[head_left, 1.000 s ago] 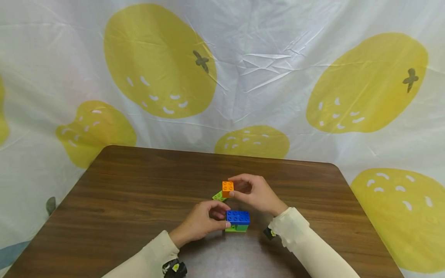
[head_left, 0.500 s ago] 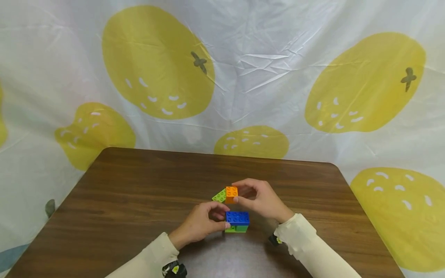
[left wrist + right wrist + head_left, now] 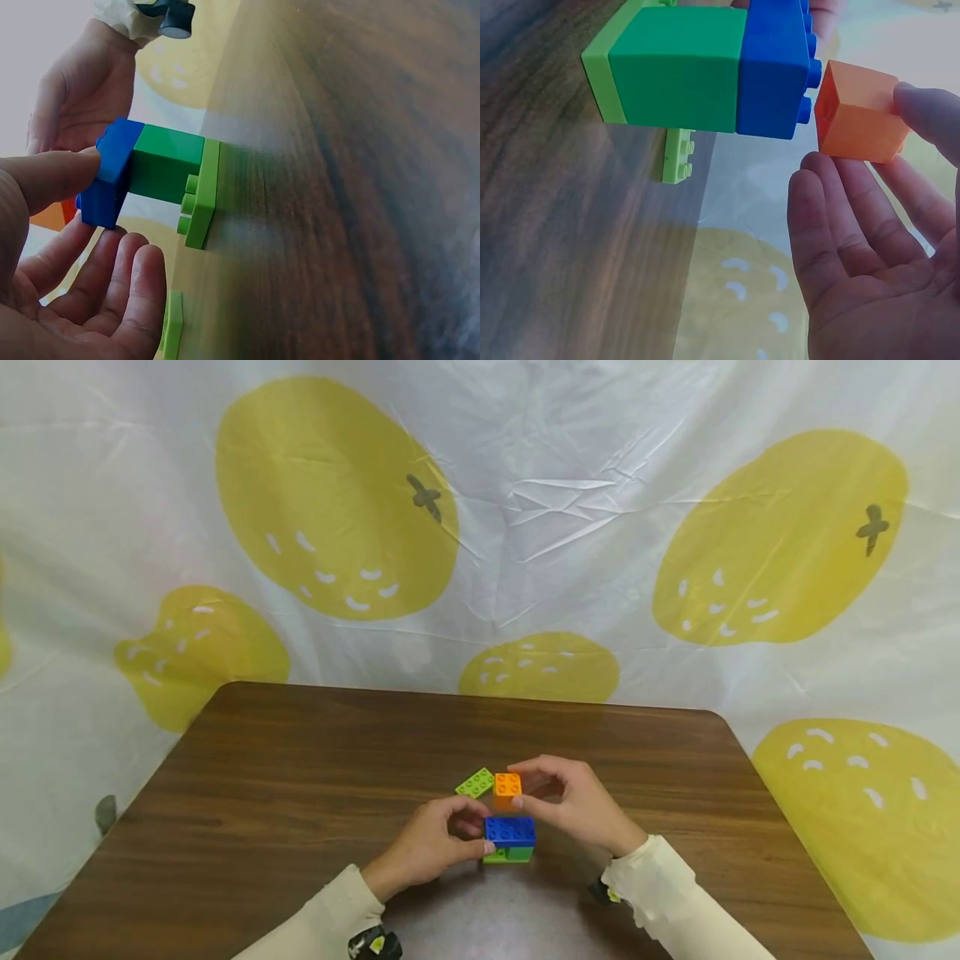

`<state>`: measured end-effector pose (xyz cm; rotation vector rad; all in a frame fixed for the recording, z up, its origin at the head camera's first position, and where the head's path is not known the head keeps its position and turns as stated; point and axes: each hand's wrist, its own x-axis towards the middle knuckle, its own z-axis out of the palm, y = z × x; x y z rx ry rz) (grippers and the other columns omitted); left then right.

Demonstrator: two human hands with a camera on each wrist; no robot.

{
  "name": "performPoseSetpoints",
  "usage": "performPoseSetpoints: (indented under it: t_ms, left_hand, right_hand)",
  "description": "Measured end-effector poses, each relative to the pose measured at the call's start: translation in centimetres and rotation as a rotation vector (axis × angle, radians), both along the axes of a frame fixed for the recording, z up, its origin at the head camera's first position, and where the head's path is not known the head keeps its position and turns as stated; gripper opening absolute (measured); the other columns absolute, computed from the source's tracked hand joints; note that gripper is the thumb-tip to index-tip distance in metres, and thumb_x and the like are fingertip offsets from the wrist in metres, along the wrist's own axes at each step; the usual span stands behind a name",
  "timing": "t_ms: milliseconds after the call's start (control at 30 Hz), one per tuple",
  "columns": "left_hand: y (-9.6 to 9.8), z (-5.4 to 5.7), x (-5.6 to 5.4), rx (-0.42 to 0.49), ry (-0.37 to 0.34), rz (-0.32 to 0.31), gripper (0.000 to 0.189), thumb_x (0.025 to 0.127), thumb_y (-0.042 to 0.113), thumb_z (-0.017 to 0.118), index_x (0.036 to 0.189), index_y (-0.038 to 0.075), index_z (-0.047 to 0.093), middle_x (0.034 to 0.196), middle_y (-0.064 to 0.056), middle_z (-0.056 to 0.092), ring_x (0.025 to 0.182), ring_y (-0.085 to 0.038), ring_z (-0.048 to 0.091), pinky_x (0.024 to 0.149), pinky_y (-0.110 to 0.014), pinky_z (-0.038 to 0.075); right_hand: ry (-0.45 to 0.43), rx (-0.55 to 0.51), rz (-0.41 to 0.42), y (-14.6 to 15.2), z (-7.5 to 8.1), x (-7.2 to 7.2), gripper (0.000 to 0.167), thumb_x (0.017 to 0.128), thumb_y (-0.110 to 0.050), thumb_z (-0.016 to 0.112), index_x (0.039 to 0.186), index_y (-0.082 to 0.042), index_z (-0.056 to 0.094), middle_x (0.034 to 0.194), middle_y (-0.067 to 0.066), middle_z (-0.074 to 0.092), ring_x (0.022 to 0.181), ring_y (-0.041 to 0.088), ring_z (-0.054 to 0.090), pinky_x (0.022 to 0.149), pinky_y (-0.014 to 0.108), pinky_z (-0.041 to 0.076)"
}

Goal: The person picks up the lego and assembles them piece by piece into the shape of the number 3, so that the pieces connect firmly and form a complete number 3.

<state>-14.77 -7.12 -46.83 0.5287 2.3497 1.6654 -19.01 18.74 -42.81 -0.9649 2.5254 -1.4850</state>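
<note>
A small stack of toy building bricks stands on the table: a thin lime-green plate (image 3: 202,199) at the bottom, a green block (image 3: 679,67) on it, and a blue brick (image 3: 509,831) on top. My left hand (image 3: 433,843) pinches the blue brick at its left end between thumb and fingers. In my right hand (image 3: 581,802) an orange square brick (image 3: 507,789) is pinched between thumb and fingers. It hangs just above and behind the blue brick, apart from it, as the right wrist view shows. A second lime-green plate (image 3: 475,783) lies loose behind the stack.
The brown wooden table (image 3: 300,777) reaches back to a white curtain (image 3: 555,527) printed with yellow fruit. Cream sleeves (image 3: 322,906) and a black wrist camera (image 3: 375,943) sit close to the tabletop.
My right hand has moved toward me and slightly right with the orange brick, uncovering the loose lime plate behind. The left hand and the stack stay in place.
</note>
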Motion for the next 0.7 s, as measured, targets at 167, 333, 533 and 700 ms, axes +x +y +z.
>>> performPoseSetpoints:
  t_ms: [167, 333, 533, 700]
  left_hand:
    - [0.0, -0.1, 0.0, -0.006, -0.002, 0.004, 0.038, 0.088, 0.022, 0.087, 0.121, 0.008, 0.073, 0.115, -0.007, 0.076, 0.099, -0.016, 0.072, 0.084, -0.026, 0.060]
    - [0.0, -0.1, 0.0, -0.018, 0.002, 0.002, 0.038, 0.089, 0.024, 0.087, 0.121, 0.010, 0.073, 0.115, -0.005, 0.076, 0.099, -0.016, 0.072, 0.085, -0.028, 0.060]
    - [0.0, -0.1, 0.0, -0.012, -0.008, 0.001, 0.035, 0.090, 0.024, 0.086, 0.120, 0.012, 0.073, 0.115, -0.003, 0.076, 0.099, -0.016, 0.071, 0.086, -0.030, 0.060]
    - [-0.1, -0.2, 0.0, -0.015, -0.005, 0.003, 0.034, 0.090, 0.024, 0.086, 0.120, 0.013, 0.074, 0.115, -0.003, 0.076, 0.099, -0.016, 0.071, 0.086, -0.031, 0.060]
  right_hand:
    - [-0.001, 0.009, -0.003, 0.2, -0.3, 0.3, 0.039, 0.096, -0.021, 0.081, 0.132, -0.012, 0.072, 0.113, -0.001, 0.079, 0.097, 0.014, 0.075, 0.085, 0.032, 0.064]
    - [0.007, -0.011, 0.003, 0.3, -0.4, 0.7, 0.038, 0.095, -0.016, 0.080, 0.131, -0.008, 0.072, 0.113, 0.003, 0.079, 0.096, 0.016, 0.076, 0.085, 0.031, 0.064]
    - [0.025, -0.026, -0.010, 0.6, -0.6, 1.0, 0.035, 0.095, -0.014, 0.080, 0.129, -0.008, 0.072, 0.116, 0.003, 0.078, 0.094, 0.014, 0.075, 0.084, 0.032, 0.064]
    - [0.032, -0.026, -0.011, 0.7, -0.8, 1.3, 0.034, 0.095, -0.014, 0.080, 0.129, -0.010, 0.073, 0.117, 0.004, 0.078, 0.094, 0.013, 0.075, 0.083, 0.032, 0.064]
